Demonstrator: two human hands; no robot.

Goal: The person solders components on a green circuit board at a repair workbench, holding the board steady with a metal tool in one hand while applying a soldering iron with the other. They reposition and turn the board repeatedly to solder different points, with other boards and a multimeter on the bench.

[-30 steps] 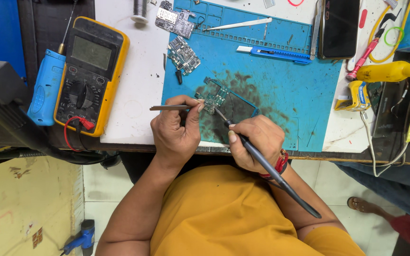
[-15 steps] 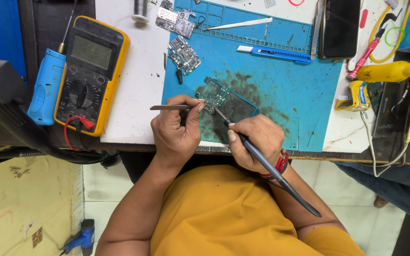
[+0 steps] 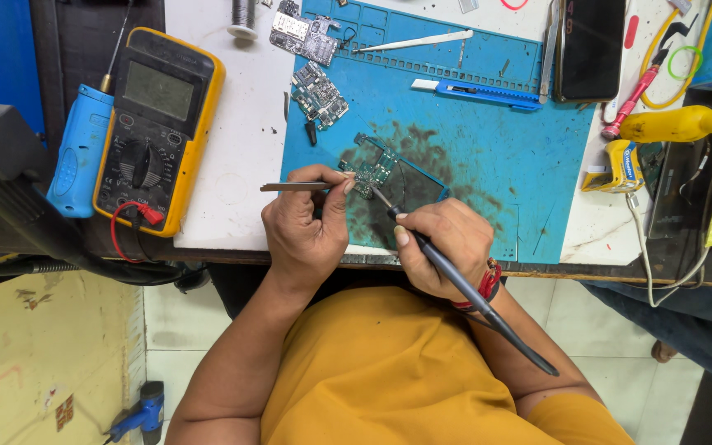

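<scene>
Down at the near edge of the desk (image 3: 241, 165), on the blue mat (image 3: 488, 140), lies one small circuit board (image 3: 375, 171), tilted, its long axis running from the mat's near-left side up toward the far right. The left hand (image 3: 305, 231) pinches a pair of tweezers (image 3: 294, 187) between thumb and forefinger, the other fingers curled under; the tweezers lie nearly parallel to the desk's near edge, tips toward the board. The right hand (image 3: 447, 247) grips one soldering iron (image 3: 455, 280) pen-fashion, fingers pressed together around its dark shaft. Its long axis slants from the person's lap up and left, tip touching the board's near side.

Two more bare boards (image 3: 315, 62) sit near the mat's far-left corner. One yellow multimeter (image 3: 158, 128) lies left of the desk, a blue tool (image 3: 82, 152) just beside it. One blue cutter (image 3: 475, 92) and one dark phone (image 3: 591, 45) rest toward the far right.
</scene>
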